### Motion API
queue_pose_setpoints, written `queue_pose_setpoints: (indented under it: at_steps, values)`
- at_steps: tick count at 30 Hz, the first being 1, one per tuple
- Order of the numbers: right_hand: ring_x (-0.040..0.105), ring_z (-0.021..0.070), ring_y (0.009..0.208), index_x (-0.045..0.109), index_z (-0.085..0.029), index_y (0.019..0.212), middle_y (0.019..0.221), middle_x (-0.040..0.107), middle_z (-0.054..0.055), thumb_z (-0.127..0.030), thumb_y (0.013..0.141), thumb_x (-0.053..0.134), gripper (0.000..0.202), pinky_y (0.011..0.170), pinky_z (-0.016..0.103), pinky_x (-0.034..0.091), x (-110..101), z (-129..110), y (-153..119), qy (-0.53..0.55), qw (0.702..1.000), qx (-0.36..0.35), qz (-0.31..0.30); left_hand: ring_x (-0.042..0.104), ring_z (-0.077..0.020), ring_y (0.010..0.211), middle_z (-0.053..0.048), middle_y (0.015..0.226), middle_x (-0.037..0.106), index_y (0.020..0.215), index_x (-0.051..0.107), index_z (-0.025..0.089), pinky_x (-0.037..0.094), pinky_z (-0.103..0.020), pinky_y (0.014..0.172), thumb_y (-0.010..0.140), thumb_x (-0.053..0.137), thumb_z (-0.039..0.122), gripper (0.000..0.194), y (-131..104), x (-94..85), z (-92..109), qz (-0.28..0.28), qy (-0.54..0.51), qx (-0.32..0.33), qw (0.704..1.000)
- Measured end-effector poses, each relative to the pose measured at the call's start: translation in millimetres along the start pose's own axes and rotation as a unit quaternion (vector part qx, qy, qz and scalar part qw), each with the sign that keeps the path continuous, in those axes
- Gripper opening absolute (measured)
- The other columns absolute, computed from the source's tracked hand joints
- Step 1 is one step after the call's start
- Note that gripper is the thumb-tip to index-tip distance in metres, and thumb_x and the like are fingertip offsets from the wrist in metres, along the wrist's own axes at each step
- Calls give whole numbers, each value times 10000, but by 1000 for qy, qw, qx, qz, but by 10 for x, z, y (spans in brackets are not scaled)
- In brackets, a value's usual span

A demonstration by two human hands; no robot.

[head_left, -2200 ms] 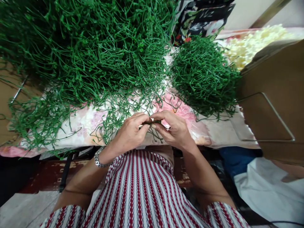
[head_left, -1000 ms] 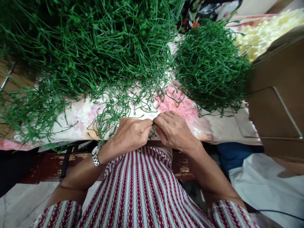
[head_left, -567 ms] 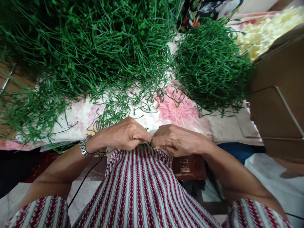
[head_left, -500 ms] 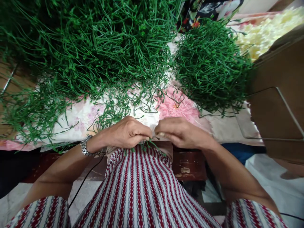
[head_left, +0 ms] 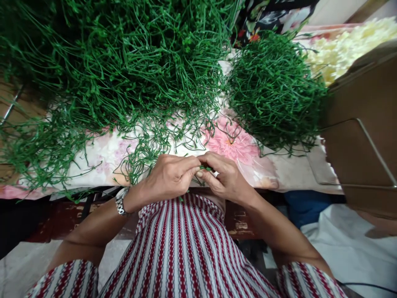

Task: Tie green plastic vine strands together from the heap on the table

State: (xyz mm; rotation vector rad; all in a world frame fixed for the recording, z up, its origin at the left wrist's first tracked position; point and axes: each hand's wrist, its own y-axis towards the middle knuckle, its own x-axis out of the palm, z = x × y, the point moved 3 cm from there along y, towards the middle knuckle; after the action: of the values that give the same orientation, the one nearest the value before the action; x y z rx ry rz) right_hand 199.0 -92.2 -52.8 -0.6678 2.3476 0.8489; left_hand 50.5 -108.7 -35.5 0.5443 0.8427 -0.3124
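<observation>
Fingers hide most of one green stem [head_left: 206, 168], pinched between left hand [head_left: 169, 178] and right hand [head_left: 225, 179]; two stem heaps [head_left: 130, 62] on bench [head_left: 279, 174].

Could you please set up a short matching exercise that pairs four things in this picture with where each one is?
Things:
1. small green stem
2. wristwatch
3. smaller green pile
4. cream blossoms

Places:
A. far right corner, behind the brown board
B. pinched between the fingertips of both hands
C. on the left wrist
D. on the floral cloth, right of the big green heap

Pairs: 1-B, 2-C, 3-D, 4-A
</observation>
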Motion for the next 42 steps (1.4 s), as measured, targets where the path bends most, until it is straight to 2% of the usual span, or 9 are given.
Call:
queue_pose_setpoints:
  at_steps: [5, 9, 13, 16, 18, 21, 25, 38, 42]
  values:
    - [404, 119, 489, 499, -156, 727, 577, 527, 13, -86, 799, 375, 160, 486, 267, 289, 38, -72, -66, -188, 974, -55, -113, 392, -100, 450, 26, 505, 492, 618, 501, 176, 273, -253, 477, 673, 391, 25, 195, 16, -39, 67, -128, 131, 143, 973]
    - [425, 123, 496, 520, -164, 717, 582, 548, 16, -105, 820, 422, 154, 497, 276, 279, -49, -83, -74, -217, 939, -131, -234, 408, -102, 442, 13, 505, 526, 581, 497, 173, 256, -253, 451, 676, 410, 33, 190, 15, -45, 81, -239, 83, 193, 948]
    - [511, 122, 608, 534, -167, 773, 678, 580, 31, -85, 850, 398, 176, 551, 249, 359, -298, 29, 52, -145, 983, -68, -91, 512, -86, 526, 10, 614, 607, 715, 588, 172, 364, -213, 518, 794, 427, 75, 204, 109, -143, -9, -143, -70, 60, 985]
    - [522, 97, 630, 552, -169, 838, 727, 587, 22, -147, 892, 417, 147, 567, 223, 383, -357, 94, 116, -24, 998, 6, 57, 591, -99, 691, -10, 804, 658, 878, 611, 180, 435, -207, 629, 840, 456, 145, 164, 150, -169, -89, -84, -165, -51, 981]
    - [507, 88, 611, 565, -162, 920, 731, 573, 12, -215, 905, 436, 141, 561, 220, 384, -271, 97, 136, 46, 995, 32, 86, 585, -106, 715, -9, 810, 644, 888, 601, 179, 443, -212, 643, 824, 466, 129, 158, 149, -144, -111, -65, -198, -83, 975]
    - [486, 100, 632, 572, -147, 944, 715, 520, 1, -335, 852, 544, 211, 572, 232, 387, -69, 58, 153, 89, 994, 24, 54, 561, -100, 696, 2, 759, 609, 852, 571, 172, 444, -207, 638, 800, 486, 101, 122, 118, -99, -119, 4, -226, -93, 970]
    - [450, 94, 621, 561, -150, 797, 651, 434, -24, -266, 837, 573, 123, 571, 227, 367, 58, 29, 144, 80, 995, 4, 55, 562, -91, 699, 3, 761, 603, 861, 557, 170, 442, -197, 638, 809, 478, 94, 122, 73, -71, -103, 65, -209, -81, 972]
    - [461, 133, 701, 557, -139, 854, 766, 494, 45, -178, 866, 459, 106, 598, 246, 397, -55, 25, 62, -98, 991, -60, -61, 462, -79, 565, 27, 618, 530, 731, 580, 144, 336, -208, 559, 776, 466, 122, 124, 106, -99, -92, -113, -84, -92, 986]
    - [407, 113, 631, 519, -148, 734, 702, 437, 14, -47, 763, 412, 150, 552, 233, 336, -66, -5, 71, -86, 980, -107, -144, 321, -66, 455, 49, 487, 405, 566, 497, 146, 223, -230, 476, 730, 446, 83, 182, 56, -55, -61, -133, -54, -13, 990]
